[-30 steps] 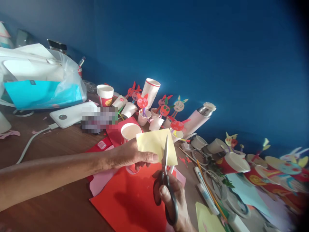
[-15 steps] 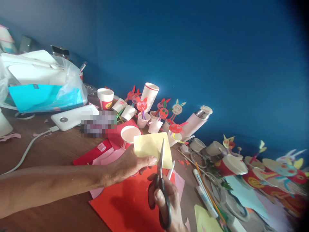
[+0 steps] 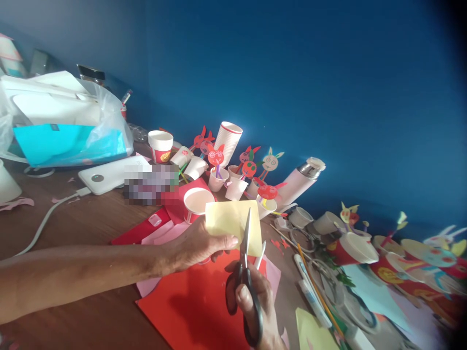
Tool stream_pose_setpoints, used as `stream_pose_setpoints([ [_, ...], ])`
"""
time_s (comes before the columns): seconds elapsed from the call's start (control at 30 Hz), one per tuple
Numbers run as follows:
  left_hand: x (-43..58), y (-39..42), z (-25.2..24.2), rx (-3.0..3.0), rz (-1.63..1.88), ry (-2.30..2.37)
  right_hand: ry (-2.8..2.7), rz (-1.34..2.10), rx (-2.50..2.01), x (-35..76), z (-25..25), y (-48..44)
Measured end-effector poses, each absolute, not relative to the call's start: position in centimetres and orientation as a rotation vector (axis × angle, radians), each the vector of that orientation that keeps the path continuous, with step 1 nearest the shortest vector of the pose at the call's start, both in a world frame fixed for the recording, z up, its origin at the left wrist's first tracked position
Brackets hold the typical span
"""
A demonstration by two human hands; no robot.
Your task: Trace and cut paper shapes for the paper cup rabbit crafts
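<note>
L hand (image 3: 195, 248) comes in from 9 o'clock and pinches a yellow paper (image 3: 233, 226) b/w thumb & fingers. It's a small, tight grip, and the paper is up in the air over the counter (image 3: 54, 228). R hand (image 3: 251, 306) comes up from 6 o'clock, curled tight around black scissors (image 3: 241, 287). The blades (image 3: 247, 233) point up, almost shut, and lie over the paper's low right side. Can't tell if the paper is b/w them.

Under the hands: a big red paper (image 3: 189, 304) w/ a pink paper (image 3: 149, 287) at its 9 o'clock edge. A white paper cup (image 3: 197, 201) lies tipped at 11 o'clock from the yellow paper, just beside it. Past that, at 12 o'clock, are cups w/ paper bunnies on sticks (image 3: 270, 163) in front of a blue wall (image 3: 328, 87). A pink flask (image 3: 294, 184) lies at 1 o'clock. A white power bank (image 3: 109, 174) w/ a white cord (image 3: 44, 228) sits at 10 o'clock, by a plastic bag (image 3: 109, 129). A blurred patch (image 3: 149, 184) hides what's next to it. Another yellow paper (image 3: 310, 330) lies at 4 o'clock.
</note>
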State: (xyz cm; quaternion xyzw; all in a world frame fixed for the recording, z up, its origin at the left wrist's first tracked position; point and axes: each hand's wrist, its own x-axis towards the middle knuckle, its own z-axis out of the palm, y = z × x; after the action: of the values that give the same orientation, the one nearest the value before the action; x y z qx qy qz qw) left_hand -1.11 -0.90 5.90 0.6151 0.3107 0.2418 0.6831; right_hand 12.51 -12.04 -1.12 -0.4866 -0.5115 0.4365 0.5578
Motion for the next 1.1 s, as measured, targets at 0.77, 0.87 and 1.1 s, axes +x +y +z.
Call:
stream_pose_setpoints([
  [0.77,-1.6,0.2,5.4,1.43,0.458,0.599,-1.19,1.1,-1.135,12.7,-1.0,-12.1],
  [0.87,-1.7,0.2,5.6,1.433,0.446,0.608,-1.188,1.088,-1.151,12.6,-0.9,-12.1],
  [1.1,-1.6,0.4,5.5,1.434,0.46,0.584,-1.196,1.074,-1.179,12.8,-0.8,-12.2],
])
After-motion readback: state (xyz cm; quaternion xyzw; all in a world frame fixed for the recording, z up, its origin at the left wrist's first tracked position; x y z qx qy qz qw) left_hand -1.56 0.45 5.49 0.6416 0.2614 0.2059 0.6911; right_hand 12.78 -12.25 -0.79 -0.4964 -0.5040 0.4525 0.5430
